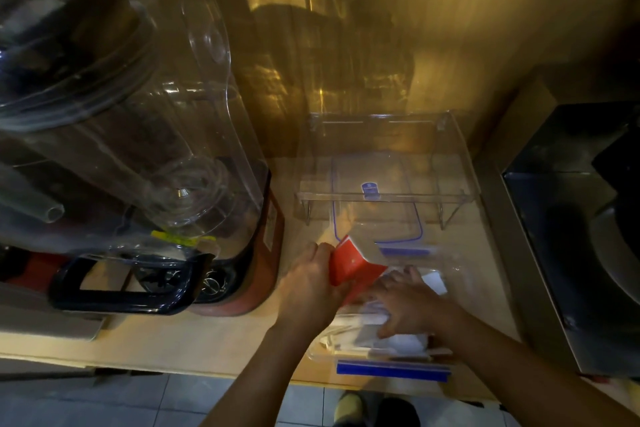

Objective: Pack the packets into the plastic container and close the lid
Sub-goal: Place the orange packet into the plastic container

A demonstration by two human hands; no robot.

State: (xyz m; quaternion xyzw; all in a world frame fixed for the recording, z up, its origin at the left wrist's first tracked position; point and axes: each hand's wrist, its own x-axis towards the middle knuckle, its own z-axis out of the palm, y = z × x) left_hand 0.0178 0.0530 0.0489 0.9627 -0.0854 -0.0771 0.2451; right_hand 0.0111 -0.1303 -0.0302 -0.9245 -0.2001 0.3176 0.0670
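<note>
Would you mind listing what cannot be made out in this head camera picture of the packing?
- How many white packets are in the plastic container: blurred, and the right hand covers them.
- Print on the red packet: blurred, partly behind the left hand.
- The lid: its clear plastic blends with the clear stand in front of it, so its edges are uncertain.
- The blender at left: cut off by the frame edge.

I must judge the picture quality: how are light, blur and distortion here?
Head view: dim yellowish light, dark corners; wide-angle bending at the blender; glare on the clear container; left hand, right hand and red packet slightly motion-blurred.
</note>
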